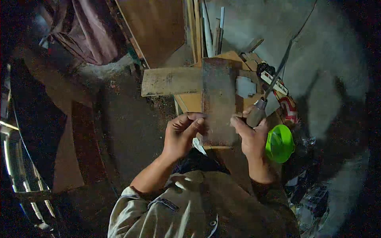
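My right hand (pixel 252 137) is closed round the rounded handle of a tool (pixel 256 115) with a metal collar. A long, dark, narrow shaft (pixel 279 69) appears to run up and right from that collar; its far end is hard to separate from a line on the wall. My left hand (pixel 183 133) is raised with thumb and fingers curled together; whatever they may pinch is too small or hidden. Between and beyond both hands lies a dark, worn board (pixel 218 95). A paler plank (pixel 170 81) sticks out leftward from beside it.
Close to my right wrist is a bright green plastic container (pixel 280 143). Behind it lie a white power strip (pixel 274 82) and a small pale piece (pixel 246 86). Upright strips (pixel 196 31) and a large brown panel (pixel 152 27) stand at the back. Purple-brown cloth (pixel 93 33) hangs far left.
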Tool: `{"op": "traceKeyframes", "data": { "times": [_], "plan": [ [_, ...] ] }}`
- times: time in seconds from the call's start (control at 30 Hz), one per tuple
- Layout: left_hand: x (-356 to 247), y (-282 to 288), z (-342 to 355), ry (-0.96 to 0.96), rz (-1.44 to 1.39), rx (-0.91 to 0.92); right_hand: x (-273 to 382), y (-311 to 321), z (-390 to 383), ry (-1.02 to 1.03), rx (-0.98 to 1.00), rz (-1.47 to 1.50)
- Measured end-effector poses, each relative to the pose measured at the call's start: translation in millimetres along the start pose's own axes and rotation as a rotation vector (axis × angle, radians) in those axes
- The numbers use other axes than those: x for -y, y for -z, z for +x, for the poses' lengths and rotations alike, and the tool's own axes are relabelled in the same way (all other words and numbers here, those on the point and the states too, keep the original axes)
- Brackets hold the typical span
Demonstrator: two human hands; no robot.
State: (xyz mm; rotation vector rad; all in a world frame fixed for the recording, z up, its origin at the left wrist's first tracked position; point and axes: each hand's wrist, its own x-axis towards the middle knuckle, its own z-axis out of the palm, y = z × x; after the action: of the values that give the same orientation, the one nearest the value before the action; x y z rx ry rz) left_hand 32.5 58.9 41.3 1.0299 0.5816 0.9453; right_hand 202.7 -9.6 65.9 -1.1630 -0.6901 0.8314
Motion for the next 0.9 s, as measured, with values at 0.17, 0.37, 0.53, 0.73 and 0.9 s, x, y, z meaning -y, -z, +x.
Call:
{"op": "traceKeyframes", "data": {
  "times": [0.17, 0.37, 0.53, 0.73, 0.9],
  "plan": [
    [-1.5, -0.1, 1.4, 0.051, 0.005, -0.059, 1.8, -1.0, 3.4, 0.041, 0.033, -0.001],
    [-8.0, 3.1, 6.6, 0.061, 0.065, -0.002, -4.3, 6.6, 10.9, 0.068, 0.074, -0.140],
    [-16.4, 1.9, 12.2, 0.177, 0.345, 0.303, -3.8, 7.5, 11.7, 0.010, 0.179, -0.229],
    [-0.9, -3.9, 18.0, 0.120, 0.331, 0.233, -7.1, 8.5, 17.1, 0.134, 0.138, -0.244],
    [-2.1, 0.3, 20.4, 0.140, 0.027, 0.056, 16.4, 32.3, -0.9, 0.119, 0.083, -0.577]
  ]
}}
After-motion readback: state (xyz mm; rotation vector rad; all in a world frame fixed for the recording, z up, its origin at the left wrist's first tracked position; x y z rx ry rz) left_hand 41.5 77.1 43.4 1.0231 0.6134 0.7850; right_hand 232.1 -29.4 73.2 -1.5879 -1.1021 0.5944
